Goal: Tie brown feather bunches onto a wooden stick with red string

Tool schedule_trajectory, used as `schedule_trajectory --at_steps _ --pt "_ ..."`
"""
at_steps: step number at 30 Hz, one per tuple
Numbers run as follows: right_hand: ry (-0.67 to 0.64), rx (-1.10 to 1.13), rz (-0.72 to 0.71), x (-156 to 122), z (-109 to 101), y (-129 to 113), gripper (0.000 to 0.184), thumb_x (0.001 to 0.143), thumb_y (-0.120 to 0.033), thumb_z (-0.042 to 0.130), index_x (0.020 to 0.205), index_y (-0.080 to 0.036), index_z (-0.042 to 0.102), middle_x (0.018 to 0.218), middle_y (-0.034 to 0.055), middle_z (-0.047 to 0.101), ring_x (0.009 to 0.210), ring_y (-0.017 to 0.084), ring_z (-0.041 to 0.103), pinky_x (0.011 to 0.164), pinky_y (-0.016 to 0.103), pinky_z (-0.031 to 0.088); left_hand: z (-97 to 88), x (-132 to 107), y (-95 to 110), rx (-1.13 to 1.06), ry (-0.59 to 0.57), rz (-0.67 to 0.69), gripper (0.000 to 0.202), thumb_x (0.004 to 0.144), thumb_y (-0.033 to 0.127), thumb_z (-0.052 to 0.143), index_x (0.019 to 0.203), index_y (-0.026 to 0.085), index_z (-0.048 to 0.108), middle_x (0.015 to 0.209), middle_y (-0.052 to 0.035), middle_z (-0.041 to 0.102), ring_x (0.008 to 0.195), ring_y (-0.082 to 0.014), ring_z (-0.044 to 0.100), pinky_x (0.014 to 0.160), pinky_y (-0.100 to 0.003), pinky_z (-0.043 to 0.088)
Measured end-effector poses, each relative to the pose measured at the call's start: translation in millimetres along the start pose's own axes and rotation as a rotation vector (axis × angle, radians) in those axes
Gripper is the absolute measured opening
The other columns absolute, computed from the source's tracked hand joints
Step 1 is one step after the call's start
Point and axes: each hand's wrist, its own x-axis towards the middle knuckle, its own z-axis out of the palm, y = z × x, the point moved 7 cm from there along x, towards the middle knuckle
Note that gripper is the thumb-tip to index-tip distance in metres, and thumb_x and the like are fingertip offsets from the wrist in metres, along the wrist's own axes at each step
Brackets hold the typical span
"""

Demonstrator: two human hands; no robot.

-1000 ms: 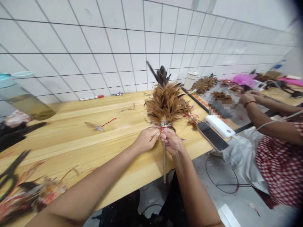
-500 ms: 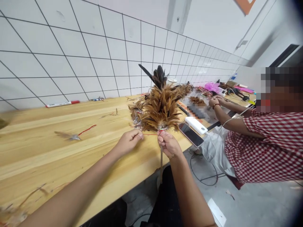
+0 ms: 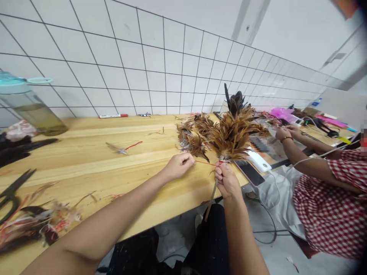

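I've got the left hand (image 3: 179,166) pinching red thread (image 3: 205,162), right hand (image 3: 226,181) closed round the stem of the feather duster (image 3: 232,133), held over the bench (image 3: 71,152). Risk: slack thread lets feathers slip, hard pull could snap it

Brown feather duster (image 3: 232,135) with red thread (image 3: 205,162)

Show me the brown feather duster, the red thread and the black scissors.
Brown feather duster (image 3: 232,137), head view, on the feather bunch.
Thin red thread (image 3: 206,162), head view, on its stretched middle.
Black scissors (image 3: 20,187), head view, on a blade.
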Motion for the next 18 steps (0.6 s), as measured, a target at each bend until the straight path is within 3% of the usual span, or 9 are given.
schedule_trajectory --at_steps 3,6,9,11,18 --pt "-0.015 0.017 0.018 9 -3 0 0.040 0.063 -0.045 0.078 0.077 -0.018 0.053 0.058 -0.0074 0.033 0.043 0.004 0.025 0.033 0.015 0.016 -3.5 4 -10 -0.013 0.015 -0.028 0.030 0.085 0.037 0.049 0.080 0.014 0.067 0.073 -0.0021 0.066 0.063 -0.0121 0.051 0.061 -0.023 0.038" --pt "-0.011 0.064 0.038 22 -10 -4 0.039 0.064 -0.043 0.079 0.077 -0.018 0.053 0.057 -0.0078 0.033 0.043 0.004 0.024 0.033 0.015 0.015 -20.4 11 -27 -0.044 0.111 -0.042 0.029 0.087 0.038 0.047 0.088 0.015 0.066 0.084 -0.0038 0.068 0.075 -0.0144 0.057 0.071 -0.025 0.043" --pt "-0.020 0.118 0.050 38 -17 -7 0.038 0.063 -0.039 0.081 0.077 -0.018 0.053 0.056 -0.0084 0.032 0.043 0.003 0.023 0.034 0.014 0.014 -42.6 20 -48 0.092 0.246 -0.118 0.022 0.085 0.032 0.048 0.088 0.016 0.064 0.087 -0.0043 0.066 0.079 -0.0156 0.058 0.075 -0.027 0.044" --pt "-0.046 0.134 0.065 47 -21 -5 0.037 0.065 -0.038 0.080 0.076 -0.018 0.052 0.057 -0.0086 0.031 0.043 0.003 0.022 0.034 0.013 0.014 -48.1 27 -59 0.240 0.255 -0.157 0.016 0.082 0.026 0.051 0.087 0.016 0.063 0.087 -0.0051 0.064 0.079 -0.0166 0.057 0.075 -0.028 0.044" --pt "-0.127 0.236 0.165 62 -23 24 0.029 0.073 -0.035 0.076 0.077 -0.018 0.053 0.057 -0.0085 0.026 0.043 0.003 0.022 0.035 0.012 0.018 -20.1 60 -77 0.580 0.139 -0.143 0.022 0.080 0.023 0.058 0.100 0.016 0.062 0.097 -0.0107 0.058 0.098 -0.0240 0.054 0.088 -0.035 0.043"
